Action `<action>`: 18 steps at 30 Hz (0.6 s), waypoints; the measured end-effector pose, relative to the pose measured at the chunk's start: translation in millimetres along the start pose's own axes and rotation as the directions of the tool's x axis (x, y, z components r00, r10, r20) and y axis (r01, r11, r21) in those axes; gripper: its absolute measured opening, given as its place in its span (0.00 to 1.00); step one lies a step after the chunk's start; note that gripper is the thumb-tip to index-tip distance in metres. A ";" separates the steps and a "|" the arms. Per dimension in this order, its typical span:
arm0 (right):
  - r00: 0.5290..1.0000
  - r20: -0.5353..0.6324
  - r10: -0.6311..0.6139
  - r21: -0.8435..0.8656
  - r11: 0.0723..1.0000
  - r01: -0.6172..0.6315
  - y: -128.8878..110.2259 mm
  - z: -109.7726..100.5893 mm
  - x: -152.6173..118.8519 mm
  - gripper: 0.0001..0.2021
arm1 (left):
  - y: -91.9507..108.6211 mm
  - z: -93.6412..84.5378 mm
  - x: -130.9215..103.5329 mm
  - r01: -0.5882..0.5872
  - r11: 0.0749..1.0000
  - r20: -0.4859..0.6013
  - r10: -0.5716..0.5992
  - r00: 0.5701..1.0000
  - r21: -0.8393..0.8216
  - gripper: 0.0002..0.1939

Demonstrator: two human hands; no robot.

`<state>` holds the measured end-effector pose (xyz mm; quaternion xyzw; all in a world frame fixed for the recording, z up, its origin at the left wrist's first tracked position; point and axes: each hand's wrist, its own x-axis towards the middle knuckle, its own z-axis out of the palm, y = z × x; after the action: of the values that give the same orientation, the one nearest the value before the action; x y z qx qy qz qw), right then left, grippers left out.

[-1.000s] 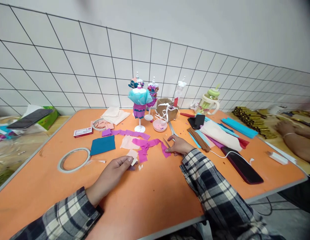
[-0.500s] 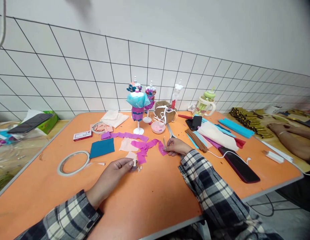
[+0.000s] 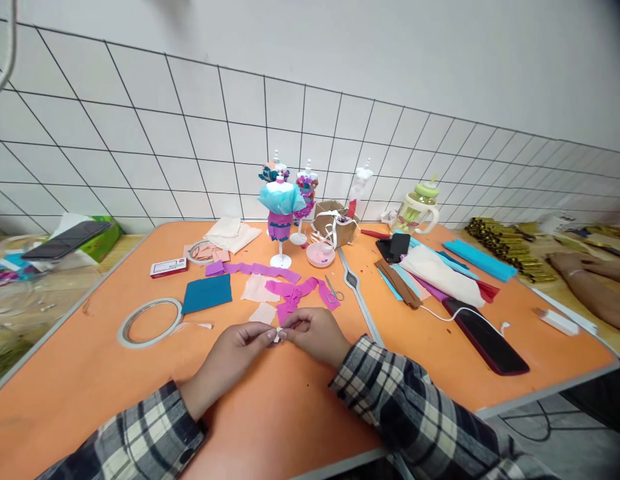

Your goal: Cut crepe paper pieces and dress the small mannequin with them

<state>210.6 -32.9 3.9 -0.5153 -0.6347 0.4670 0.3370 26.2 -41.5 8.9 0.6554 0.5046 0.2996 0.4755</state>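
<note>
Both hands meet at the near-centre of the orange desk (image 3: 300, 407). Left hand (image 3: 230, 357) and right hand (image 3: 315, 333) pinch the same small pale scrap (image 3: 279, 335) between thumb and fingertips, fingers narrow, closed on it. The scrap sits just above the desk surface; too small to tell its material.

Just beyond the hands: a cream paper piece (image 3: 263, 313) and a crumpled magenta strip (image 3: 295, 293). Small scissors (image 3: 333, 291) lie flat on the desk, just right of the magenta strip, apart from both hands. A purple strip (image 3: 257, 270) runs behind that, a teal square (image 3: 207, 293) to the left, and a tape ring (image 3: 149, 321) further left.

At the back: a mini mannequin (image 3: 281, 207) in a teal and purple dress, upright on its stand, with a pink dish (image 3: 321, 254) near it.

To the right, a dark phone (image 3: 485, 337) lies flat with a white cable plugged in. Another person's forearm (image 3: 587, 280) rests at the far right edge, well apart.
</note>
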 end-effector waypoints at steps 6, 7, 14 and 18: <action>0.969 0.157 0.189 0.012 0.981 -0.193 1.1 -9.3 1.1 0.08 | 1.6 -3.0 2.1 -0.032 0.998 -0.109 0.039 0.993 0.063 0.15; 0.965 0.177 0.194 -0.001 0.980 -0.197 2.7 -8.8 1.0 0.08 | 0.5 -3.4 2.5 -0.039 0.997 -0.120 0.047 0.992 0.071 0.15; 0.952 0.303 -0.041 -0.136 0.987 0.086 13.6 -7.3 -1.1 0.10 | -2.6 -6.8 3.4 -0.008 0.996 -0.132 -0.003 0.991 -0.084 0.16; 0.949 0.255 -0.184 -0.320 0.910 0.262 11.9 -19.1 1.0 0.11 | -6.9 -11.3 5.4 -0.009 0.999 -0.076 0.011 0.997 0.035 0.16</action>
<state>231.8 -26.9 -0.9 -0.4361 -0.7956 0.3587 0.2194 15.5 -32.5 6.2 0.6541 0.5243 0.3181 0.4429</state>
